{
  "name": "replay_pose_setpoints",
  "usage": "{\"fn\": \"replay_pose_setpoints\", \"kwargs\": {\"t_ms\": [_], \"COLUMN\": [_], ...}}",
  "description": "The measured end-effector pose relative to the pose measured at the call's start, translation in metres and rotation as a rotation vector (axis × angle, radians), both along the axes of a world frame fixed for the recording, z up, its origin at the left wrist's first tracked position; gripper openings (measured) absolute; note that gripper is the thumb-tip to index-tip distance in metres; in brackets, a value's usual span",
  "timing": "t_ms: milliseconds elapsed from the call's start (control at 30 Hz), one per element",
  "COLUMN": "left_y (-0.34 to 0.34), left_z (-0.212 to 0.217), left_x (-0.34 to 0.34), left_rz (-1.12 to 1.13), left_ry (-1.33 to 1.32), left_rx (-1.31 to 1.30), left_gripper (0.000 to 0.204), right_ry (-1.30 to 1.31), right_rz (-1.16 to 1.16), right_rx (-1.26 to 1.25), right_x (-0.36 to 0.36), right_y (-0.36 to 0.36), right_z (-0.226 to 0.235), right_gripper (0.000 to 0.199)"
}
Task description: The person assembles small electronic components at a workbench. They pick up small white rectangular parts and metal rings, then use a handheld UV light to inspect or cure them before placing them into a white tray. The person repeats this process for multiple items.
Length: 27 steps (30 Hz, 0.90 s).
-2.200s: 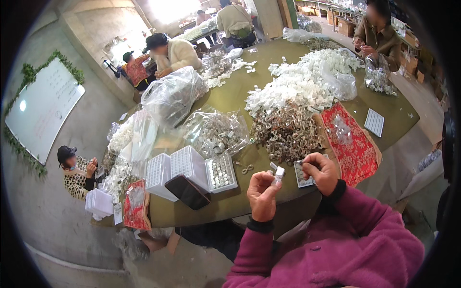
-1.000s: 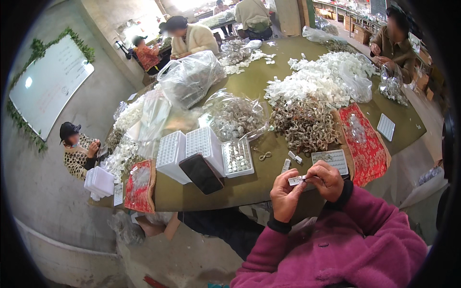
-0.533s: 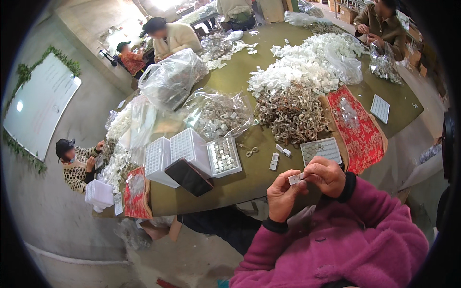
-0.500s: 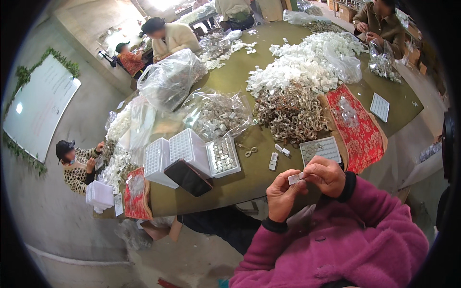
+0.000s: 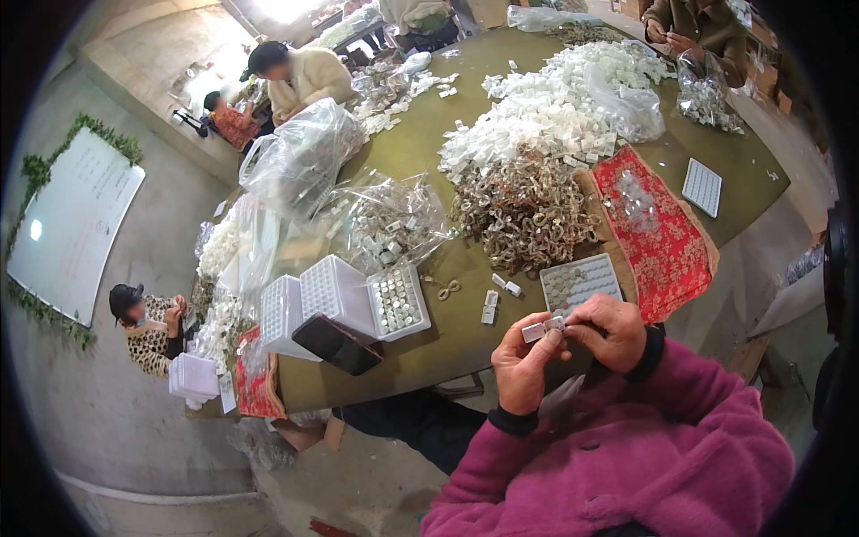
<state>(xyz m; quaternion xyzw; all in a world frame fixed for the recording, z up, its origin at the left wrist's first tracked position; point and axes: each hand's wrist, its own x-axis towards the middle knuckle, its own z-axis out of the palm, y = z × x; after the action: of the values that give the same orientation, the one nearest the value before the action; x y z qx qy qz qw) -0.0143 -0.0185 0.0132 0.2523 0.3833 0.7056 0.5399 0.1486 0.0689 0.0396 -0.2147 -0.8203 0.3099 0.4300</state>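
Just past the table's near edge, my left hand point(image 5: 522, 369) pinches a small white plastic case point(image 5: 533, 333) between thumb and fingers. My right hand point(image 5: 616, 333) closes on the case's other end, where a paler, shinier part point(image 5: 556, 323) shows between the fingertips. What lies inside that end is too small to make out. Beyond my hands lies a white tray point(image 5: 601, 279) of round pockets, some filled with small greyish discs. Two more small white cases, one upright to my view point(image 5: 489, 307) and one slanted point(image 5: 507, 285), rest on the table left of the tray.
A heap of brownish rings or bands point(image 5: 523, 210) adjoins a large pile of white plastic pieces point(image 5: 528, 116). Red patterned cloth point(image 5: 651, 224) lies at right. Leftward are stacked trays point(image 5: 331, 291), a dark phone point(image 5: 337, 344) and clear bags point(image 5: 394, 219). Several people work around the table.
The view has shifted slightly, so the table's things sit a little further left. Both hands still hold the case; a shinier part now shows between them, and my right fingers have curled over it.
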Motion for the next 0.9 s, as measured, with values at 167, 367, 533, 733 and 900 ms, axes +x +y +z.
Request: {"fn": "replay_pose_setpoints", "kwargs": {"t_ms": [167,367,533,733,900], "left_y": [0.000,0.005,0.010,0.020,0.023], "left_z": [0.000,0.010,0.028,0.035,0.025], "left_x": [0.010,0.032,0.034,0.029,0.033], "left_rz": [-0.003,0.180,0.321,0.223,0.130], "left_ry": [0.124,0.590,1.224,1.361,1.137], "left_rx": [-0.026,0.122,0.309,0.459,0.299], "left_gripper": [0.032,0.028,0.031,0.035,0.034], "right_ry": [0.049,0.085,0.120,-0.044,0.082], "right_rz": [-0.019,-0.030,-0.059,-0.026,0.157], "right_rx": [0.031,-0.026,-0.065,-0.444,-0.866], "right_x": [0.005,0.019,0.028,0.049,0.052], "right_y": [0.000,0.002,0.005,0.011,0.018], "right_z": [-0.004,-0.008,-0.013,-0.017,-0.015], "right_gripper": [0.022,0.021,0.021,0.011,0.010]}}
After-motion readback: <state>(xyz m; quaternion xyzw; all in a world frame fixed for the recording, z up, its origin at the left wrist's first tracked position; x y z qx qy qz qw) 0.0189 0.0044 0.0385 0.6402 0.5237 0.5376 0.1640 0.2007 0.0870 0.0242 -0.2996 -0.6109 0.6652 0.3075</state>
